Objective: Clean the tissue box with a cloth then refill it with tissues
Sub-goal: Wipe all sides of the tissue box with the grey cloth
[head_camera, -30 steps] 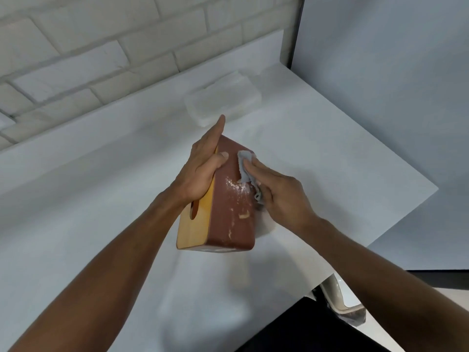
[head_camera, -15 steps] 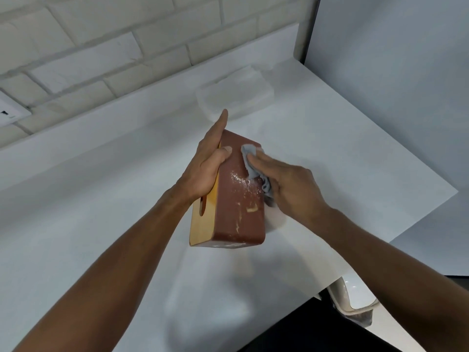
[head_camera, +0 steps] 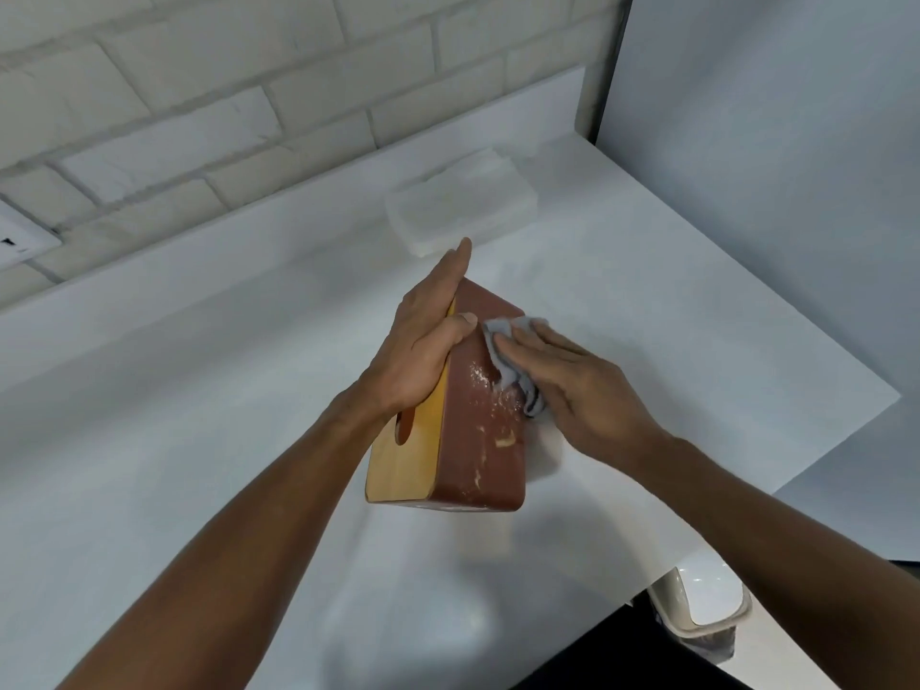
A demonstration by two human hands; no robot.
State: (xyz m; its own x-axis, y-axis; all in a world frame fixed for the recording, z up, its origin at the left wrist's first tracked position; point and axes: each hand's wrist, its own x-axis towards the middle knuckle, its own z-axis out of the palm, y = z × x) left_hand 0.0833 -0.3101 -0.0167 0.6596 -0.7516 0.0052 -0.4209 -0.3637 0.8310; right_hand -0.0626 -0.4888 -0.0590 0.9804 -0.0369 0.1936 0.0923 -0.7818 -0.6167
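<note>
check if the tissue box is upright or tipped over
Tipped on its side. The tissue box shows its slotted wooden top facing left against the left hand, brown wall up under the cloth.

On the table (head_camera: 199,390) a tissue box (head_camera: 480,440), tissue stack (head_camera: 458,211) behind it, cloth (head_camera: 505,373) against its right side

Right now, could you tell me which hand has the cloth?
The right hand: it presses the cloth on the box, on its brown side, while the left hand only grips the box.
</note>
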